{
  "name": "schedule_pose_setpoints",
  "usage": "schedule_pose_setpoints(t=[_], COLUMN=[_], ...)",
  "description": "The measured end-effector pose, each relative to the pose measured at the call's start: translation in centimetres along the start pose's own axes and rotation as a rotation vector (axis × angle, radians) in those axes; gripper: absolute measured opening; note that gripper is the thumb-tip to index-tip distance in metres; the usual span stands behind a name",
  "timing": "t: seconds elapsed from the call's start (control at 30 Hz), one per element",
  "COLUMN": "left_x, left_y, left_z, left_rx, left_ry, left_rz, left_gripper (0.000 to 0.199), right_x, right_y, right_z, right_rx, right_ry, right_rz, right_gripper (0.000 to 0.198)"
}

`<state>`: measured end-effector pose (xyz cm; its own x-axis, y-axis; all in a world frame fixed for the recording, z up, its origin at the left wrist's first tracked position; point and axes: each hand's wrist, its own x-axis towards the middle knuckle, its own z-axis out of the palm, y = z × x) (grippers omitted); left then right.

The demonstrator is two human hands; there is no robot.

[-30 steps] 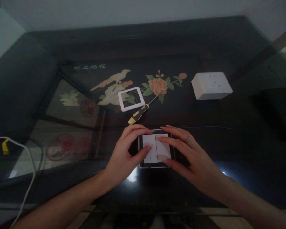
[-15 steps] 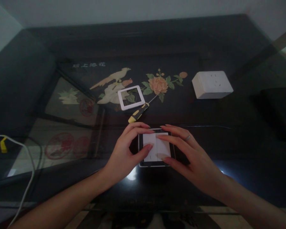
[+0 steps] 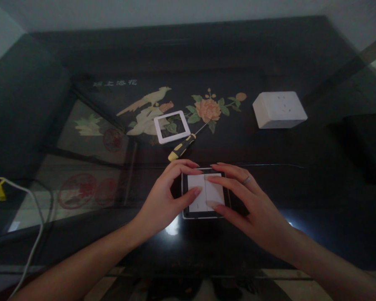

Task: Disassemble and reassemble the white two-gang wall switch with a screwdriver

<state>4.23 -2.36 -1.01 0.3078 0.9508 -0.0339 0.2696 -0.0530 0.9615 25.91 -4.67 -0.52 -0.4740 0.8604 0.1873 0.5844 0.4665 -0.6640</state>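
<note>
A two-rocker light switch lies face up on the dark glass tabletop, its black inner border showing round the white rockers. My left hand grips it from the left, thumb on the left rocker and fingers curled over the far edge. From the right, my right hand is closed around it, with fingertips on the right rocker and the far edge and the thumb near the front edge. Just beyond the hands rests a yellow-and-black screwdriver. Its handle lies close beside a white square cover frame.
A white box-shaped wall socket stands at the back right. Along the left edge runs a white cable with a yellow tag. A dark object sits at the right. Bird and flower pictures decorate the tabletop.
Both hands keep nearly the same grip on the light switch. The view has shifted very slightly; the screwdriver, frame and socket stay in place.
</note>
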Motion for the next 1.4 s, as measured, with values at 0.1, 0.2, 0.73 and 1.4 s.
schedule_pose_setpoints(t=[0.1,0.2,0.73,1.4], left_x=[0.3,0.8,0.9,-1.8], left_y=[0.2,0.5,-0.1,-1.1], left_z=[-0.2,-0.6,-1.2,-1.5], left_rx=[-0.041,-0.078,-0.025,0.507], left_ry=[-0.047,-0.106,-0.127,-0.169], left_rz=[-0.045,-0.096,-0.037,0.328], left_gripper=[0.016,0.020,0.032,0.059], right_x=[0.1,0.1,-0.1,-0.4], right_y=[0.0,0.0,0.3,1.2], right_z=[0.0,0.0,0.2,0.0], right_rx=[-0.004,-0.005,-0.033,-0.060], right_ry=[-0.002,-0.006,0.000,-0.026], right_rz=[-0.006,0.001,-0.027,-0.048], right_gripper=[0.037,0.037,0.040,0.057])
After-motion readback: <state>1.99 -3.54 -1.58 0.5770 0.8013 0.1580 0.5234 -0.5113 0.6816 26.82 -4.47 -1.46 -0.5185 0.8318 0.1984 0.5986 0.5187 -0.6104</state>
